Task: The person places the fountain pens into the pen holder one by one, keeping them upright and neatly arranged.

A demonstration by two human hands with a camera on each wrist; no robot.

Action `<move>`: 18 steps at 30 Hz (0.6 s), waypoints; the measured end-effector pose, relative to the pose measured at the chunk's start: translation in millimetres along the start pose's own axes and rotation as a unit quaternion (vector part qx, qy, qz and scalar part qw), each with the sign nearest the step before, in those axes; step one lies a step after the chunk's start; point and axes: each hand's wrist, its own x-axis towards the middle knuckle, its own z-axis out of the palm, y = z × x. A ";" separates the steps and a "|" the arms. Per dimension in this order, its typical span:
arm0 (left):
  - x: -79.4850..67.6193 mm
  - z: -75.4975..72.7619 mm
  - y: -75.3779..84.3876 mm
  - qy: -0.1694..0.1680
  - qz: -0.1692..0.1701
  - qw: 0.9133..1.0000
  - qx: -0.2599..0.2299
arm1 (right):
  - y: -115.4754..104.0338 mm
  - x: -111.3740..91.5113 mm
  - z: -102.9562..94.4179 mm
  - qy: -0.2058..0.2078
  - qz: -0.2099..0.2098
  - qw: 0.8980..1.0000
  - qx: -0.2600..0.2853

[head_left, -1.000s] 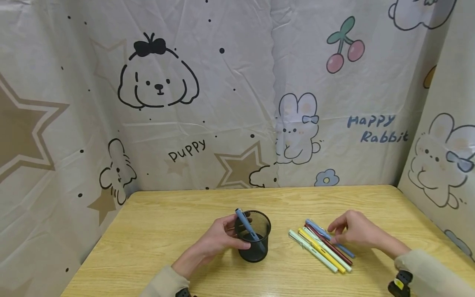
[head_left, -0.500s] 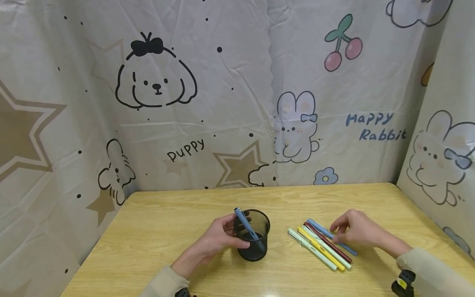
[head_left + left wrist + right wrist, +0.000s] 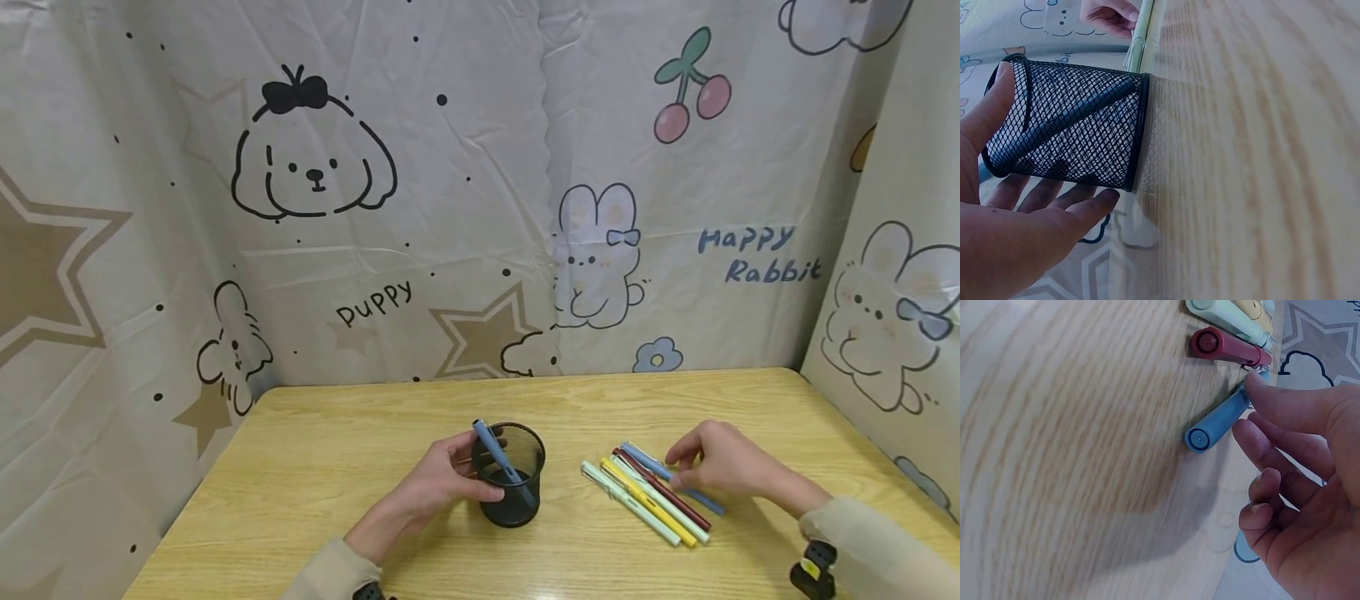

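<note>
A black mesh pen holder (image 3: 517, 507) stands on the table with a blue pen (image 3: 491, 442) leaning inside it. My left hand (image 3: 442, 477) grips the holder from the left, thumb near the rim and fingers around the far side. On the right, my right hand (image 3: 720, 462) pinches a second blue pen (image 3: 1219, 422) between thumb and index finger; this pen lies on the table, angled away from the row. Beside it lie a dark red pen (image 3: 682, 506), a yellow pen (image 3: 648, 502) and two light green pens, one of them the outermost pen (image 3: 632, 505) on the left.
The wooden table (image 3: 337, 442) reaches back to a pale cloth backdrop (image 3: 465, 217) printed with cartoon animals and stars. A side cloth (image 3: 892, 333) hangs along the right edge. Each wrist wears a small black device.
The near end of the pinched blue pen has swung slightly right, away from the dark red pen. My left hand and the pen holder stay in place; the head view has shifted slightly.
</note>
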 end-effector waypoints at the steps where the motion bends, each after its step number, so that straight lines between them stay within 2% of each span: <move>1: -0.1 0.0 0.0 0.001 0.000 1.000 0.002 | -0.5 0.3 0.1 -0.001 -0.001 1.000 0.000; 9: 0.5 -0.5 -1.2 -0.003 0.002 1.000 -0.001 | 1.6 3.3 3.2 0.000 -0.030 1.000 -0.001; 18: -0.3 0.0 0.3 -0.004 0.003 1.000 0.002 | 0.3 1.7 2.0 -0.009 -0.016 1.000 0.001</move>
